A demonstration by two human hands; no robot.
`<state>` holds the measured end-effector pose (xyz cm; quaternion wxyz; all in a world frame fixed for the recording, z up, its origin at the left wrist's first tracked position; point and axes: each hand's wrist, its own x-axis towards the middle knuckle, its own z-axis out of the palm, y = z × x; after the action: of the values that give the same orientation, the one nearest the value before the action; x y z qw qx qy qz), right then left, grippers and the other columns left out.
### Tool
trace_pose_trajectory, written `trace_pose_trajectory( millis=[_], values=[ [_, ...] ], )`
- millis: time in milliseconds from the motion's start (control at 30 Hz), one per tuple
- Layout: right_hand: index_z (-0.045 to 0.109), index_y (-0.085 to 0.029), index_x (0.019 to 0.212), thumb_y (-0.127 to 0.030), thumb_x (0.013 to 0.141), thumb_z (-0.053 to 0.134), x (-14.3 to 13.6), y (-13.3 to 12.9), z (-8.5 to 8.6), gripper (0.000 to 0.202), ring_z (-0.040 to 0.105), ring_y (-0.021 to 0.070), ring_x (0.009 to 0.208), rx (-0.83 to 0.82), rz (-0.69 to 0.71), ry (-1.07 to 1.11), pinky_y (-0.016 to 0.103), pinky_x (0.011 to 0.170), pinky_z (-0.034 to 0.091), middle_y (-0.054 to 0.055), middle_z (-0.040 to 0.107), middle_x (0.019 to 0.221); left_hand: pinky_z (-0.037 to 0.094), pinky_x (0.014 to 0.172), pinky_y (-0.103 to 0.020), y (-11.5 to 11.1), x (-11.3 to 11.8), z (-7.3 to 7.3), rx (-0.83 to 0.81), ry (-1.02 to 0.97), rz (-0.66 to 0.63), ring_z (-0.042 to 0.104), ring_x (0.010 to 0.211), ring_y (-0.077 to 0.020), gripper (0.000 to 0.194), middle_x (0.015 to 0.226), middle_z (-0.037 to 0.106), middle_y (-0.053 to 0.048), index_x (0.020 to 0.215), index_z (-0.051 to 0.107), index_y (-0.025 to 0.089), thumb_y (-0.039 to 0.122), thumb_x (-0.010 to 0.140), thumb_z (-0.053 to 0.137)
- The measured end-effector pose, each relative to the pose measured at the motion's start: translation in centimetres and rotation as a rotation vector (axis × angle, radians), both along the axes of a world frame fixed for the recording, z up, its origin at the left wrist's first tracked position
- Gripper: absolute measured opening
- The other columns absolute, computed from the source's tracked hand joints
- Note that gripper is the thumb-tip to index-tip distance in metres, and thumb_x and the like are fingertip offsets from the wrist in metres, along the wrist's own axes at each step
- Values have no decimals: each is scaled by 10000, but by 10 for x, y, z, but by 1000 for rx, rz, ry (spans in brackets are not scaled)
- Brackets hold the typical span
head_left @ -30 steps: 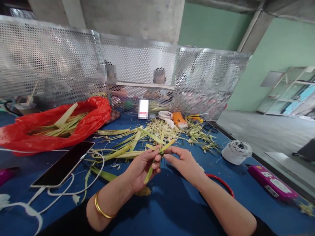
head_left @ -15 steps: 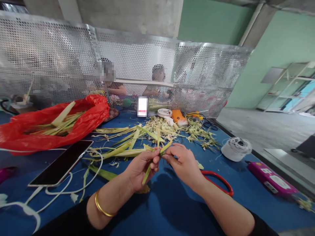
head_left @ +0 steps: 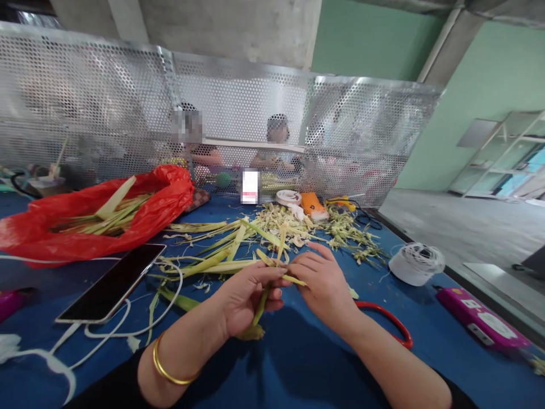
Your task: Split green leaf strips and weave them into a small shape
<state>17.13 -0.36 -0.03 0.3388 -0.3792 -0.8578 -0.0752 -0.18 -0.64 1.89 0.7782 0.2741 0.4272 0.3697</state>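
Between my two hands, above the blue table, is a small folded piece of yellow-green leaf strips (head_left: 260, 309), husk-like in look. My left hand (head_left: 251, 289) pinches it between thumb and fingers, and one strip hangs down below the palm. Bent around the same piece from the other side, my right hand (head_left: 321, 284) grips at the strips; its thumb and fingertips are partly hidden. A short strip end points right, across the front of the right fingers. Behind the hands lie more loose leaf strips (head_left: 217, 264) on the table.
A red plastic bag (head_left: 170, 190) of leaves and a tablet-like device (head_left: 113, 284) with white cables are at left. To the right are scissors with red handles (head_left: 402, 329), a white string roll (head_left: 411, 270) and a purple pack (head_left: 481, 318). Perforated metal panels (head_left: 238, 91) stand behind; people sit beyond.
The strip that pointed up and right between my fingers now lies lower, pointing right. My right hand has turned over, its fingers reaching behind the piece. My left hand keeps its hold.
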Motion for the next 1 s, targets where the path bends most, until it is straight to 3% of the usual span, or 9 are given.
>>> trace_pose_trajectory(
  millis=[100, 267, 467, 733, 900, 1000],
  values=[
    [636, -220, 831, -165, 914, 471, 1, 0, 1, 193, 615, 148, 763, -26, -5, 65, 396, 1007, 314, 13, 689, 770, 485, 472, -182, 1, 0, 0, 20, -87, -9, 483, 413, -47, 254, 610, 617, 41, 913, 613, 161, 69, 686, 680],
    [573, -218, 754, -179, 915, 488, 1, 0, 2, 186, 590, 129, 701, -116, 5, 162, 392, 1016, 319, -18, 637, 715, 424, 411, -144, 2, 0, -4, 61, -225, -46, 350, 337, -3, 189, 588, 590, 39, 901, 627, 160, 63, 740, 634],
    [548, -216, 756, -143, 903, 468, 1, 4, -4, 182, 583, 130, 671, -81, -6, 173, 407, 1036, 320, -22, 600, 678, 399, 400, -140, 4, 0, -10, 99, -186, -16, 337, 333, -4, 145, 573, 588, 22, 877, 625, 130, 71, 744, 629],
    [556, -223, 772, -138, 898, 467, -1, 1, -4, 177, 600, 132, 667, -66, 27, 223, 418, 1045, 326, -14, 640, 709, 373, 395, -147, 7, -7, -6, 70, -226, -88, 329, 337, -5, 170, 583, 573, 38, 892, 623, 138, 87, 732, 653],
    [645, -243, 906, -242, 896, 513, -3, -1, -7, 132, 656, 188, 842, -293, 14, 373, 454, 1061, 308, 20, 719, 883, 380, 406, -139, 7, -5, -5, 93, -274, -121, 357, 344, -3, 198, 614, 583, 45, 920, 621, 155, 84, 738, 652],
    [659, -233, 806, -283, 880, 531, -5, -3, -6, 156, 657, 199, 824, -395, 12, 476, 455, 1065, 312, 12, 720, 819, 362, 393, -134, 4, -2, -6, 123, -254, -122, 341, 328, 3, 199, 601, 581, 41, 944, 616, 154, 132, 753, 671]
  ],
)
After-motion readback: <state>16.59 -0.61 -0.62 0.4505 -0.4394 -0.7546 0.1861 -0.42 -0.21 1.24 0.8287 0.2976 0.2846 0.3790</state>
